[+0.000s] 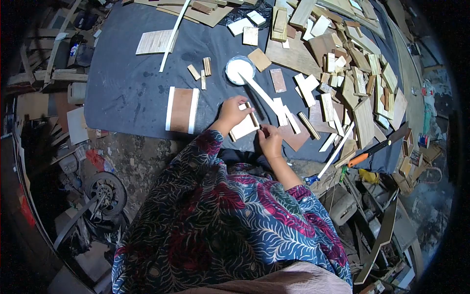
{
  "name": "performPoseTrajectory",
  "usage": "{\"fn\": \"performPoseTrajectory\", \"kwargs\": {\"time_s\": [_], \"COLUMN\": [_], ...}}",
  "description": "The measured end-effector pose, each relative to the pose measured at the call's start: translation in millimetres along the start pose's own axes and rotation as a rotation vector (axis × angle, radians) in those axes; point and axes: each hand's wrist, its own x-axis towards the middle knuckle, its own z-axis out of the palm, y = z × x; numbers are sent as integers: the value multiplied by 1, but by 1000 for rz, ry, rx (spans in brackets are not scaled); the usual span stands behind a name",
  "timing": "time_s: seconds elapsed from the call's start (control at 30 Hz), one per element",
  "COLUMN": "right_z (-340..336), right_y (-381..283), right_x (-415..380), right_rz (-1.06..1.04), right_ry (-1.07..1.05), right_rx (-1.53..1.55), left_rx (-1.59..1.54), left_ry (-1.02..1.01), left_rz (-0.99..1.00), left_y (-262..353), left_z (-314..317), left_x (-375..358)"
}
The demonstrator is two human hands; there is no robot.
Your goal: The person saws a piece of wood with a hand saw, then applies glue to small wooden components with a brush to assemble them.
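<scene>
My left hand point(232, 114) grips a small pale wooden panel point(244, 128) from above, its fingers closed at the upper edge. Narrow wooden strips stand along the panel's two sides; my left thumb is against the right-hand strip point(253, 116). My right hand point(270, 141) is pinched at the panel's lower right corner, its fingertips partly hidden. Just beyond lies a round tub of white paste point(240, 70), with a long white stick point(264, 97) leaning out of it towards the right. To the left is a brown panel point(182, 110) with white strips along two sides.
Several short wooden blocks point(207, 66) lie left of the tub. A large heap of wood offcuts point(360, 73) covers the table's right side. A saw with an orange handle point(359, 159) rests at the right edge. A slatted panel point(155, 42) lies far left.
</scene>
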Motion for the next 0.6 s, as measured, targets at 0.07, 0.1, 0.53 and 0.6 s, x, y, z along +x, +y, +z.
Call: {"fn": "performPoseTrajectory", "kwargs": {"time_s": [0.07,0.1,0.53,0.6], "right_z": [-4,-7,-41,-45], "right_y": [2,1,20,8], "right_x": [-3,-5,19,27], "right_rz": [-18,-16,-62,76], "right_ry": [39,39,224,77], "right_rx": [-19,-19,-240,-418], "left_rx": [12,23,49,-9], "left_ry": [-11,-21,-13,36], "left_rz": [7,14,28,46], "left_y": [2,2,1,0], "left_z": [-1,-2,0,2], "left_x": [0,0,0,0]}}
